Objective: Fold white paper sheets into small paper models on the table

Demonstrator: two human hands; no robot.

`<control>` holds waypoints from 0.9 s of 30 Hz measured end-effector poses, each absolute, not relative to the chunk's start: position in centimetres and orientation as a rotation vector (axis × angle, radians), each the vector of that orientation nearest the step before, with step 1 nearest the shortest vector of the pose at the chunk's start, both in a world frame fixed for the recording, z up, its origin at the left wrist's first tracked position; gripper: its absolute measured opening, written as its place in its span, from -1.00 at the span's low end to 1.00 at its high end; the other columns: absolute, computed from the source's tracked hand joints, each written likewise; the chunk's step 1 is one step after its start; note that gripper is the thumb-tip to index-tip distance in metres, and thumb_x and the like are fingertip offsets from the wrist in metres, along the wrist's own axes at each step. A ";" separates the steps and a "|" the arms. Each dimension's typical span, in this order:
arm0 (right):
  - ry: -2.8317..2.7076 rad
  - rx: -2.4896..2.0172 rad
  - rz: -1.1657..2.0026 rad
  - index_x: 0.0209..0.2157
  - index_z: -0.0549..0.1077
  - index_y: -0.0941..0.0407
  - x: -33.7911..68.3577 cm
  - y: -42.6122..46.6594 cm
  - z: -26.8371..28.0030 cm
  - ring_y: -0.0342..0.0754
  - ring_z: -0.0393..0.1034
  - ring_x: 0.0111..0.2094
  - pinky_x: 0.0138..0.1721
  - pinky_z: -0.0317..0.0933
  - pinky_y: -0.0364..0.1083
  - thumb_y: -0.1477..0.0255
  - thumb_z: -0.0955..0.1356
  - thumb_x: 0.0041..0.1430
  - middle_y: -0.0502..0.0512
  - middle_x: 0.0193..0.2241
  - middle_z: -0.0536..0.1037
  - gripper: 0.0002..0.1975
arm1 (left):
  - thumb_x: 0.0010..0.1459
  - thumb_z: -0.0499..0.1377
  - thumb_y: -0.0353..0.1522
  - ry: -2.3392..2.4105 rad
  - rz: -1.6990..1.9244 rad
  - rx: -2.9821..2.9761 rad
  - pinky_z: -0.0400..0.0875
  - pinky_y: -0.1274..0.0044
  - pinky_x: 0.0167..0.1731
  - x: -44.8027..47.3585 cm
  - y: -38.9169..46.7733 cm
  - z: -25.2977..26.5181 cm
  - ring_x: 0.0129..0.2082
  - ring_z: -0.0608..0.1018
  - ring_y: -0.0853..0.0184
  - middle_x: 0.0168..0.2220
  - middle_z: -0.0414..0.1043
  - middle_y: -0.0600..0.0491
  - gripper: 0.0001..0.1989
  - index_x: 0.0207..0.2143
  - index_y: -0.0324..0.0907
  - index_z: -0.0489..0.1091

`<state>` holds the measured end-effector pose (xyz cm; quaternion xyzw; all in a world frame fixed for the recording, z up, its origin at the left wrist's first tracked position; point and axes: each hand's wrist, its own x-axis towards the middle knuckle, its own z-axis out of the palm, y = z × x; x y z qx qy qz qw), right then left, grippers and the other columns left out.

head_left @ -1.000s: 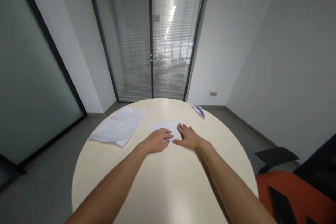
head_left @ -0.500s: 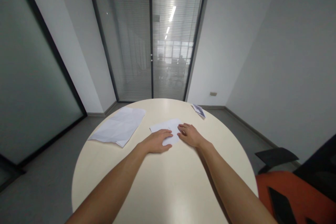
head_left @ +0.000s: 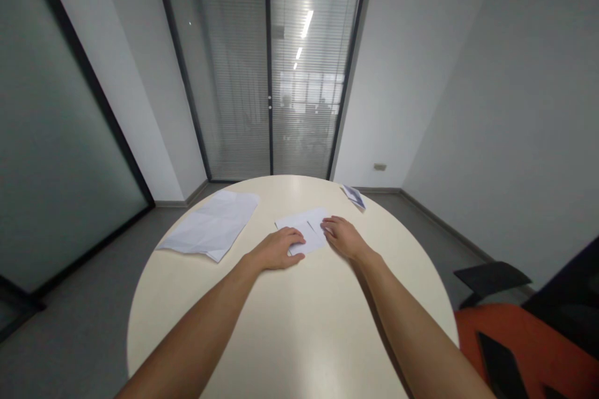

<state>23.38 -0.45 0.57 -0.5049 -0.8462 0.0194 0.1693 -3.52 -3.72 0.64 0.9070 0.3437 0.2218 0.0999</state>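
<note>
Paper (head_left: 312, 239) under left hand (head_left: 279, 248), palm down; right hand (head_left: 345, 239) curled at edge.

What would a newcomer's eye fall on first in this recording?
Most likely the small white paper on the pale round table, with the left hand over its left part and the right hand at its right edge. After that, the orange chair seat at the lower right, and the larger white sheet along the table's left rim.

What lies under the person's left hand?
The left hand lies over the near left part of a small white paper on the round table. What the hand covers cannot be seen.
</note>
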 end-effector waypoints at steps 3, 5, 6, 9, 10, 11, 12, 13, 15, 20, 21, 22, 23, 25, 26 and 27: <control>-2.425 -1.288 0.138 0.01 0.58 0.13 22.8 -0.5 0.6 0.05 0.41 0.10 0.20 0.20 -0.01 0.49 0.25 0.27 0.18 0.05 0.58 -0.63 | 0.21 0.20 -0.28 1.018 0.680 2.675 0.35 0.36 0.18 -3.5 -3.7 0.6 0.11 0.48 0.19 0.07 0.51 -0.02 -0.70 -0.01 -0.11 0.50; -2.421 -1.232 0.189 -0.01 0.59 0.14 22.5 -0.7 0.6 0.06 0.44 0.07 0.17 0.22 -0.02 0.46 0.26 0.27 0.18 0.03 0.59 -0.64 | 0.20 0.21 -0.28 1.018 0.682 2.677 0.35 0.36 0.18 -3.5 -3.7 0.7 0.12 0.49 0.19 0.07 0.52 -0.02 -0.70 -0.02 -0.12 0.50; -2.414 -1.219 0.208 -0.01 0.60 0.14 22.4 -0.8 0.6 0.06 0.44 0.06 0.17 0.23 -0.01 0.44 0.27 0.28 0.19 0.03 0.59 -0.65 | 0.19 0.23 -0.27 1.019 0.677 2.680 0.35 0.36 0.18 -3.5 -3.7 0.7 0.12 0.49 0.18 0.08 0.51 -0.03 -0.70 -0.03 -0.12 0.50; -2.400 -1.218 0.240 -0.02 0.60 0.14 22.3 -1.0 0.7 0.07 0.44 0.08 0.18 0.22 0.01 0.40 0.28 0.29 0.20 0.03 0.59 -0.66 | 0.15 0.27 -0.23 1.017 0.654 2.690 0.34 0.35 0.19 -3.6 -3.8 0.9 0.13 0.48 0.16 0.10 0.49 -0.05 -0.65 -0.02 -0.13 0.51; -2.398 -1.219 0.247 -0.01 0.60 0.14 22.3 -1.0 0.7 0.07 0.43 0.08 0.19 0.22 0.01 0.40 0.27 0.29 0.20 0.04 0.58 -0.65 | 0.14 0.28 -0.23 1.012 0.654 2.693 0.34 0.35 0.19 -3.6 -3.8 0.9 0.13 0.48 0.16 0.10 0.49 -0.04 -0.65 -0.03 -0.13 0.51; -2.397 -1.219 0.254 -0.01 0.59 0.14 22.3 -1.0 0.7 0.07 0.43 0.08 0.19 0.22 0.01 0.40 0.27 0.29 0.20 0.04 0.58 -0.65 | 0.14 0.28 -0.24 1.004 0.657 2.696 0.34 0.35 0.19 -3.5 -3.8 0.9 0.13 0.48 0.16 0.10 0.50 -0.03 -0.66 -0.03 -0.12 0.51; -2.397 -1.217 0.261 0.00 0.59 0.14 22.4 -0.9 0.6 0.07 0.43 0.08 0.19 0.22 0.01 0.40 0.27 0.29 0.20 0.04 0.58 -0.65 | 0.14 0.27 -0.27 0.996 0.662 2.700 0.34 0.36 0.18 -3.5 -3.8 0.9 0.12 0.49 0.17 0.08 0.51 -0.02 -0.67 -0.03 -0.12 0.50; -2.396 -1.216 0.267 0.00 0.59 0.14 22.5 -0.9 0.6 0.07 0.44 0.08 0.19 0.22 0.01 0.40 0.27 0.29 0.20 0.04 0.58 -0.65 | 0.14 0.26 -0.30 0.990 0.668 2.705 0.35 0.36 0.18 -3.5 -3.7 0.9 0.10 0.50 0.18 0.06 0.52 -0.01 -0.69 -0.04 -0.12 0.50; -2.396 -1.207 0.277 -0.01 0.59 0.14 22.5 -0.8 0.5 0.06 0.44 0.07 0.18 0.23 0.00 0.41 0.28 0.29 0.20 0.04 0.58 -0.66 | 0.14 0.24 -0.33 0.981 0.677 2.714 0.35 0.37 0.17 -3.4 -3.7 0.8 0.09 0.51 0.19 0.04 0.54 0.00 -0.71 -0.05 -0.12 0.51; -2.392 -1.183 0.271 -0.03 0.60 0.16 22.5 -0.9 0.7 0.08 0.46 0.05 0.15 0.25 0.00 0.42 0.29 0.27 0.22 0.03 0.58 -0.68 | 0.13 0.28 -0.24 0.973 0.658 2.725 0.35 0.36 0.17 -3.4 -3.9 1.1 0.10 0.50 0.16 0.05 0.53 -0.01 -0.67 -0.06 -0.12 0.50; -2.393 -1.179 0.277 -0.03 0.60 0.17 22.4 -1.0 0.7 0.08 0.46 0.05 0.15 0.25 0.00 0.43 0.30 0.27 0.23 0.03 0.58 -0.68 | 0.13 0.28 -0.24 0.973 0.651 2.726 0.35 0.36 0.17 -3.4 -3.9 1.1 0.09 0.50 0.17 0.05 0.53 -0.01 -0.67 -0.06 -0.13 0.50; -2.394 -1.176 0.285 -0.04 0.60 0.17 22.4 -1.1 0.8 0.09 0.46 0.05 0.14 0.26 0.01 0.43 0.30 0.27 0.24 0.03 0.58 -0.68 | 0.13 0.27 -0.26 0.973 0.645 2.725 0.35 0.37 0.17 -3.4 -3.9 1.2 0.09 0.50 0.17 0.04 0.54 0.00 -0.68 -0.06 -0.13 0.50; -2.394 -1.175 0.293 -0.04 0.60 0.18 22.4 -1.1 0.9 0.09 0.47 0.04 0.14 0.26 0.01 0.43 0.30 0.26 0.25 0.02 0.58 -0.68 | 0.14 0.26 -0.27 0.975 0.641 2.724 0.35 0.38 0.17 -3.4 -3.9 1.2 0.09 0.51 0.18 0.04 0.54 0.01 -0.69 -0.05 -0.12 0.50; -2.388 -1.179 0.303 -0.05 0.60 0.18 22.3 -1.3 1.0 0.10 0.48 0.02 0.12 0.28 0.01 0.42 0.31 0.25 0.26 0.02 0.58 -0.69 | 0.15 0.24 -0.29 0.984 0.639 2.717 0.35 0.40 0.17 -3.3 -3.9 1.3 0.08 0.51 0.20 0.03 0.54 0.02 -0.69 -0.03 -0.12 0.49; -2.383 -1.183 0.305 -0.05 0.60 0.19 22.2 -1.3 1.1 0.10 0.48 0.02 0.11 0.28 0.01 0.41 0.32 0.25 0.26 0.03 0.58 -0.68 | 0.16 0.23 -0.30 0.992 0.641 2.712 0.35 0.40 0.17 -3.3 -3.9 1.3 0.09 0.51 0.20 0.03 0.54 0.02 -0.69 -0.02 -0.11 0.48; -2.380 -1.184 0.308 -0.04 0.60 0.19 22.2 -1.4 1.1 0.10 0.49 0.01 0.10 0.29 0.01 0.41 0.33 0.24 0.27 0.03 0.58 -0.68 | 0.17 0.23 -0.30 0.999 0.644 2.706 0.35 0.41 0.17 -3.3 -3.9 1.2 0.09 0.51 0.20 0.04 0.54 0.03 -0.68 -0.01 -0.11 0.48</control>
